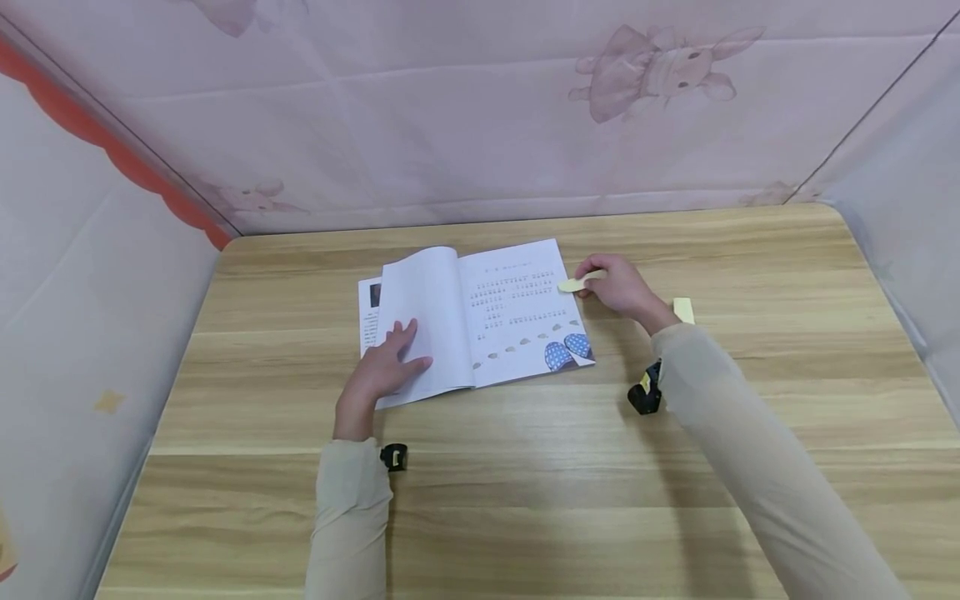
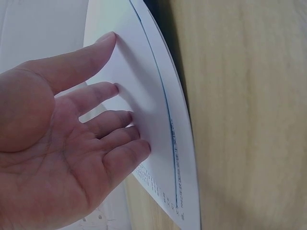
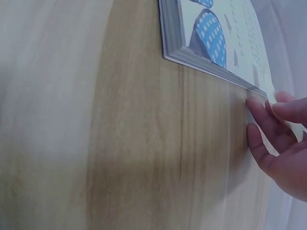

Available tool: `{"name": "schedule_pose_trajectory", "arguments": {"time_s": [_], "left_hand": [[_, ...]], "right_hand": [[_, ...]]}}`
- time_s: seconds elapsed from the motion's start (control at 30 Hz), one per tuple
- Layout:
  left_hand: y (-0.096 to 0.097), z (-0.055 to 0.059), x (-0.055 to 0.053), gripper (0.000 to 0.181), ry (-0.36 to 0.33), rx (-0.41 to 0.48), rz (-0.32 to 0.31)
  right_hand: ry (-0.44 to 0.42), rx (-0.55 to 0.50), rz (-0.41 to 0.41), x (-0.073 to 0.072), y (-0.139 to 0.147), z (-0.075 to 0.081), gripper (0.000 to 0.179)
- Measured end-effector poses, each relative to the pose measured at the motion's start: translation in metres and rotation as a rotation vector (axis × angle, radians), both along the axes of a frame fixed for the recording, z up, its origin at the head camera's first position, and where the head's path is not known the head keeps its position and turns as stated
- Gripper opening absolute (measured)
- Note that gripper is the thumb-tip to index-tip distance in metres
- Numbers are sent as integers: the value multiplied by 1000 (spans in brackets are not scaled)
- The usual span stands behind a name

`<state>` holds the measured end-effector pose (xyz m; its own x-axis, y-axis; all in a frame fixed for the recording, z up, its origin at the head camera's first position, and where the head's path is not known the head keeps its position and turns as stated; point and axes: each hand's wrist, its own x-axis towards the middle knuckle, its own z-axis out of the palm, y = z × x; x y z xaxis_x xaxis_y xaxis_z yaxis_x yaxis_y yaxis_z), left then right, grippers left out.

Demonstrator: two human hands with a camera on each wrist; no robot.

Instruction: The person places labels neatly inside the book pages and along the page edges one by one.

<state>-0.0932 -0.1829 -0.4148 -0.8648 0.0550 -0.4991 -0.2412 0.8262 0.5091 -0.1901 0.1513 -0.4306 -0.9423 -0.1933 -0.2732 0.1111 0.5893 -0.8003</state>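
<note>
A book (image 1: 517,296) lies spread on the table, its right page printed with text and a blue polka-dot bow at the lower corner. My left hand (image 1: 384,367) rests on the blank left page (image 1: 427,292), which bulges up near the spine. In the left wrist view, the fingers of that hand (image 2: 72,139) are spread and fairly straight against the paper. At the book's right edge, my right hand (image 1: 617,283) pinches a pale yellow sticky note (image 1: 569,286) between thumb and fingers. Its far end overlaps the printed page. In the right wrist view, the fingers (image 3: 261,115) mostly hide the note.
A second pale yellow piece, probably the sticky note pad (image 1: 683,310), lies on the wooden table (image 1: 525,475) beside the right wrist. Black wrist cameras (image 1: 645,393) hang at both sleeves. Fabric walls (image 1: 420,125) with rabbit prints stand behind and at the sides.
</note>
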Motion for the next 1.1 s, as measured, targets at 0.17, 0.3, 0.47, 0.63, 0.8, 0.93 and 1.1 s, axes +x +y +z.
{"name": "schedule_pose_trajectory", "arguments": {"time_s": [0.17,0.3,0.47,0.63,0.8,0.93,1.1], "left_hand": [[-1,0,1,68,3,-2,1],[-1,0,1,68,1,-1,3],[-1,0,1,68,-3,-2,6],[-1,0,1,68,-2,0,8],[-1,0,0,68,-3,2,6],[-1,-2,0,68,-4,2,6],[-1,-2,0,68,-7,3,8]], "right_hand": [[8,3,-9,-3,-2,-3,17],[13,3,-11,-4,-3,-2,20],[29,11,-6,-7,-5,-3,21],[37,33,-1,-8,-6,-2,23],[36,37,7,-9,-6,0,25],[29,31,8,-9,-6,0,26],[26,31,4,-10,-6,-1,27]]}}
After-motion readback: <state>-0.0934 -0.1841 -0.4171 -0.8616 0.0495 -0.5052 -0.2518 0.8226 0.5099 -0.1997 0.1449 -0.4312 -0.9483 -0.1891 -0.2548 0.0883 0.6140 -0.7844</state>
